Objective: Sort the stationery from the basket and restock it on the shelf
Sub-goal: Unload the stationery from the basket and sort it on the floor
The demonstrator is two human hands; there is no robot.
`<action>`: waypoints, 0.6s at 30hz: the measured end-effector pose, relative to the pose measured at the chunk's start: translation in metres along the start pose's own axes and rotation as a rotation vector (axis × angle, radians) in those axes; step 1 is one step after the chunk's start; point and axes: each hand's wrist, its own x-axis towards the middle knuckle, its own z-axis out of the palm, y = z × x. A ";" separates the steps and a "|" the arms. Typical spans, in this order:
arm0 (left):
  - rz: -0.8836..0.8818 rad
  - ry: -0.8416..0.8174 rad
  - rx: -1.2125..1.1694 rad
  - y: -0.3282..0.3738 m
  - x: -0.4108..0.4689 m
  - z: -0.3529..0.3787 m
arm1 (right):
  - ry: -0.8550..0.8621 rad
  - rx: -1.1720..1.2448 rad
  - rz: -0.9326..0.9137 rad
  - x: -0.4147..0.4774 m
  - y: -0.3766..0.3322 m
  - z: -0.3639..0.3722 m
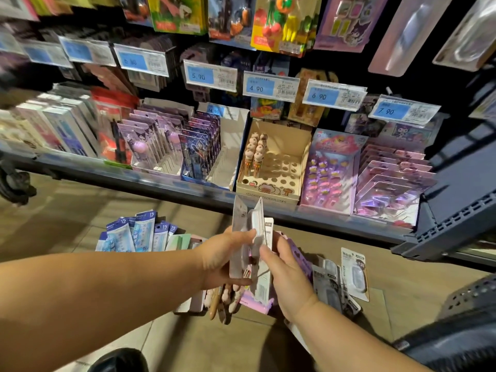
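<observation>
My left hand [222,260] grips the pen packs [239,220], right hand [288,277] pinches one; I separate it squarely before shelving

The left hand [222,260] and right hand [288,280] together hold stationery packs [248,224] before the shelf [161,181].

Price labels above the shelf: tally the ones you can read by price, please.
5.90 label: 1
4.90 label: 1
6.90 label: 1
7.90 label: 1
14.90 label, on the back wall of a display tray: 1
Total: 5
The labels further left are too blurred to read with confidence.
</observation>
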 end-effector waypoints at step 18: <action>0.032 0.154 -0.175 0.014 0.007 -0.023 | 0.269 0.107 0.115 0.007 -0.017 -0.018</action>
